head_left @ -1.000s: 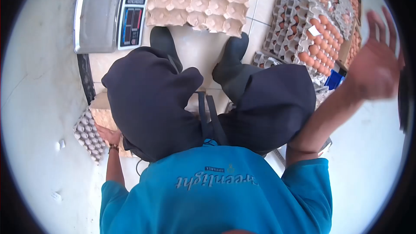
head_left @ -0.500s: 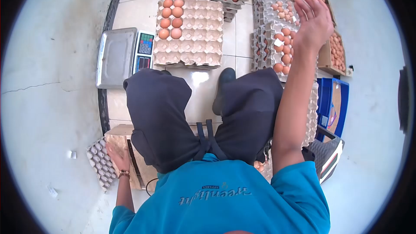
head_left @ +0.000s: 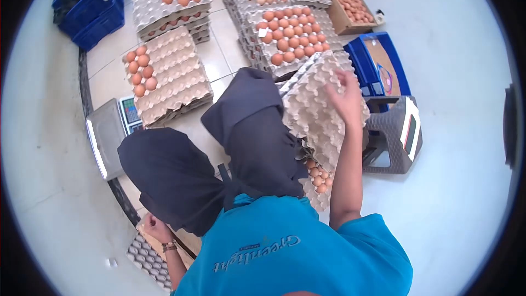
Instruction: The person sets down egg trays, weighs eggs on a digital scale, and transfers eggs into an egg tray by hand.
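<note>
My right hand (head_left: 346, 98) is at the upper part of a tilted stack of bare cardboard egg trays (head_left: 312, 107) beside my right leg. Its fingers are apart and lie over the topmost tray; whether they press on it I cannot tell. Low on the left, my left hand (head_left: 158, 229) has its fingers curled in at a wooden crate (head_left: 189, 241) by my hip. Anything inside those fingers is hidden. In front of me, a stack of egg trays (head_left: 178, 77) bears brown eggs (head_left: 141, 71) in two rows along its left side, with bare cups beside them.
A scale (head_left: 104, 137) stands left of that stack. Further trays of eggs (head_left: 293, 33) are stacked ahead on the right, near a wooden box of eggs (head_left: 350, 4). Blue crates (head_left: 96, 8) stand far left, a blue bin (head_left: 394, 66) and a grey stool (head_left: 397, 137) right.
My view has turned to the right. My right hand has come back from above the egg trays to the bare tray stack. My left hand's fingers, flat on the wood before, are now curled.
</note>
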Demonstrator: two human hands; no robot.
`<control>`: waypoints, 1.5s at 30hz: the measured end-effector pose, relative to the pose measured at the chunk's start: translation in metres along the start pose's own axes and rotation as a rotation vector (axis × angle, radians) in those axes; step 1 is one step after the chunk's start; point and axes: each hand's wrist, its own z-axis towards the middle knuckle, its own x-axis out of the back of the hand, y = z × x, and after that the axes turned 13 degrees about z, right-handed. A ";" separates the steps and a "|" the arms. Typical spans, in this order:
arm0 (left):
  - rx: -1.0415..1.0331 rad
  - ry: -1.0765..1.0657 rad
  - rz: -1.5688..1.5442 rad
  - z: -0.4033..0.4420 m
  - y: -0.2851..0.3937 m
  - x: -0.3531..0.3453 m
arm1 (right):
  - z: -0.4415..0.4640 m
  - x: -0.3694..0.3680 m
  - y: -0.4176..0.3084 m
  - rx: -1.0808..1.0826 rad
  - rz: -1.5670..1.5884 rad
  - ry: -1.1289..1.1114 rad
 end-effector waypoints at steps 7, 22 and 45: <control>0.085 -0.055 -0.177 0.071 0.024 0.008 | -0.040 -0.023 0.057 -0.328 -0.197 -0.156; 0.024 0.120 -0.274 0.081 0.047 0.031 | -0.037 0.053 -0.020 -0.122 -0.173 0.104; 0.409 0.567 -0.433 -0.058 0.068 0.181 | -0.368 -0.243 -0.346 1.483 0.454 -1.221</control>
